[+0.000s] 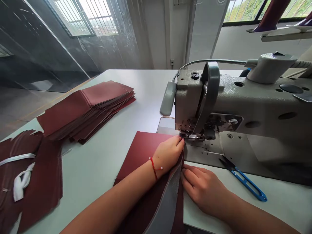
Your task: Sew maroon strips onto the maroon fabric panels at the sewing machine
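Observation:
A dark red leather panel (143,148) lies under the sewing machine's presser foot (182,134), its folded-back edge showing a grey backing (165,201). My left hand (169,151), with a red string bracelet at the wrist, pinches the panel's edge close in front of the presser foot. Lower down, my right hand (201,185) grips the panel's right edge, fingers pressed together and thumb hidden. The sewing machine (243,104) stands to the right, above both hands.
Blue-handled thread snips (243,180) lie right of my right hand, blades toward the machine bed. A stack of sewn red leather pieces (97,104) sits at the table's (146,84) left. Nearer, more dark red pieces (46,182) lie bundled with a white strip (23,182).

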The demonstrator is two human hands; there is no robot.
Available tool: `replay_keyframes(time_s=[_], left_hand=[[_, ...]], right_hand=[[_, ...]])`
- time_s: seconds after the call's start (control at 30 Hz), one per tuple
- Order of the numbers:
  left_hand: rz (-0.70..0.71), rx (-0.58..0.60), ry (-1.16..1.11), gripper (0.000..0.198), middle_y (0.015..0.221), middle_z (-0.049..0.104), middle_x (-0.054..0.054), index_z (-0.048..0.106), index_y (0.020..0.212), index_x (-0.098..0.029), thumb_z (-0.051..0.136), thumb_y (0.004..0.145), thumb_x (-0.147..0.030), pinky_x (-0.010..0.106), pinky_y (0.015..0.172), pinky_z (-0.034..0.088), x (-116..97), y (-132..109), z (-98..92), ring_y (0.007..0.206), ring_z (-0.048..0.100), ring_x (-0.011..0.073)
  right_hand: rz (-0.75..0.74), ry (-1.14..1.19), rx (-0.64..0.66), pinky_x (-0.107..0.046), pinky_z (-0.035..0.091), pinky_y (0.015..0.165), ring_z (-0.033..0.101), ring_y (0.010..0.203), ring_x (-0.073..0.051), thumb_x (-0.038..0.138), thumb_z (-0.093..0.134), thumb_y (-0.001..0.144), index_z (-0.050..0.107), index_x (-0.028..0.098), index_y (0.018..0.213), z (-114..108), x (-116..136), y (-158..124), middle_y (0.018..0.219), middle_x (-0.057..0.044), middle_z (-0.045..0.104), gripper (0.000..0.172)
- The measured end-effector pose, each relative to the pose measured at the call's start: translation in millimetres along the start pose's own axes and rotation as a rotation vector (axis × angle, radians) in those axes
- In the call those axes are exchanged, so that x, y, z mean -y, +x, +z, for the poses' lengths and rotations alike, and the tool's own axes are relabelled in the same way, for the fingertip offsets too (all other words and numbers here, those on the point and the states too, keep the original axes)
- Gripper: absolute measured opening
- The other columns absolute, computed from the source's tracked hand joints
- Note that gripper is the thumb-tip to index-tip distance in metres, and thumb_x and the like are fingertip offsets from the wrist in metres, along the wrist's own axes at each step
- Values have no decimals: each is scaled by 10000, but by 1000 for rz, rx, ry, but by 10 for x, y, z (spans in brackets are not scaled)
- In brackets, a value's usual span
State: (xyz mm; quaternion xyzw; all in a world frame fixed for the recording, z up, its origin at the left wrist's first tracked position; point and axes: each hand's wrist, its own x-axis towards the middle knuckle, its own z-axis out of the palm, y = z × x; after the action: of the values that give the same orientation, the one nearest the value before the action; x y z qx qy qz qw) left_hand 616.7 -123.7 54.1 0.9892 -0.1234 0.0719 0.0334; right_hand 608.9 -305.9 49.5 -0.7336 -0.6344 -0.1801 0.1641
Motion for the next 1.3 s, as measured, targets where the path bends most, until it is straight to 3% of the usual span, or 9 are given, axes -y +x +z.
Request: replay_keyframes(time_s=[0.23, 0.5, 0.97, 1.3], left_hand=[[-11, 28, -25, 180, 1090, 643, 61, 602, 1052, -157, 446, 963, -173, 266, 748, 553, 27, 19, -39, 951, 630, 182], [-8, 40, -2, 160, 1095, 638, 74, 605, 1029, -149, 467, 948, -151, 278, 784, 555, -11, 50, -48, 963, 626, 188], [-14, 40, 47, 129, 936, 634, 61, 597, 902, -158, 474, 940, -170, 260, 620, 529, -15, 78, -27, 782, 626, 180], [5, -35, 35, 143, 1007, 654, 78, 630, 923, -156, 491, 906, -129, 272, 712, 559, 39, 49, 13, 822, 647, 175]], right_hand=[[-3, 4, -66, -328, 488, 748, 578, 830, -222, 0, 382, 874, 619, 151, 675, 21, -30, 29, 761, -99, 590, 344], [-35, -4, -55, -334, 490, 739, 573, 793, -220, -5, 375, 864, 620, 146, 674, 17, -64, 9, 766, -108, 593, 345], [-47, -7, -64, -333, 478, 717, 560, 754, -213, 16, 378, 868, 611, 151, 684, 33, -80, 25, 789, -114, 590, 326], [-17, -2, -74, -326, 482, 719, 524, 708, -200, 8, 392, 838, 590, 156, 656, 67, -39, 37, 725, -86, 551, 307]])
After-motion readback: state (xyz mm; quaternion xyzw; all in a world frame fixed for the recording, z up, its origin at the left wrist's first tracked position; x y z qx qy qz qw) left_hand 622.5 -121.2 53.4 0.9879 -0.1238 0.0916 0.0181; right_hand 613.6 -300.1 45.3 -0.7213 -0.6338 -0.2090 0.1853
